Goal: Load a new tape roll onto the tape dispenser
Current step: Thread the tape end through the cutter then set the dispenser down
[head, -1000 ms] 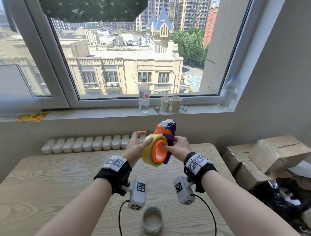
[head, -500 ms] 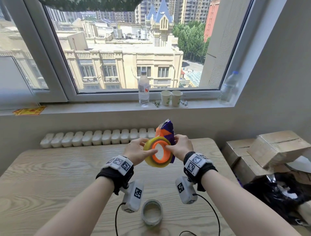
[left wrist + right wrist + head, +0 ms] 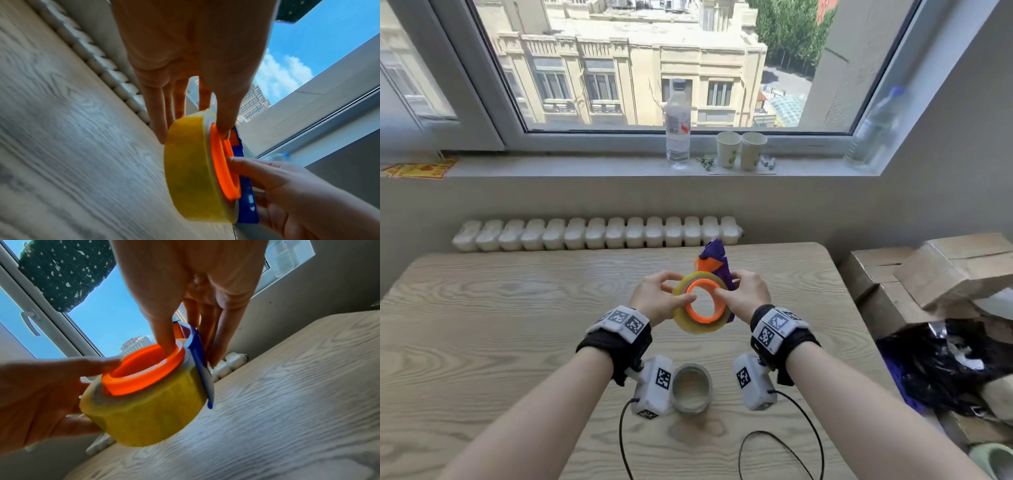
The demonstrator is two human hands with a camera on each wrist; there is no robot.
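The yellow tape roll (image 3: 700, 323) sits on the orange hub (image 3: 705, 301) of the blue and orange tape dispenser (image 3: 717, 262), held above the wooden table (image 3: 517, 308). My left hand (image 3: 674, 289) pinches the roll, thumb on the hub rim, fingers behind the roll (image 3: 189, 170). My right hand (image 3: 731, 287) grips the dispenser: its thumb is inside the hub (image 3: 144, 369) and its fingers lie behind the blue side plate (image 3: 201, 369). The roll (image 3: 148, 415) lies close against that plate. The dispenser's blade end is mostly hidden.
An empty tape core (image 3: 691, 387) stands on the table near me, between the wrist cameras. Cardboard boxes (image 3: 945, 270) and black plastic bags (image 3: 945, 363) are stacked at the right. A radiator (image 3: 595, 233) runs behind the table; bottles and paper cups (image 3: 739, 149) stand on the sill.
Both hands have lowered the dispenser and roll toward the table and tipped them, so the hub's open face now points up at me. My head has tilted down.
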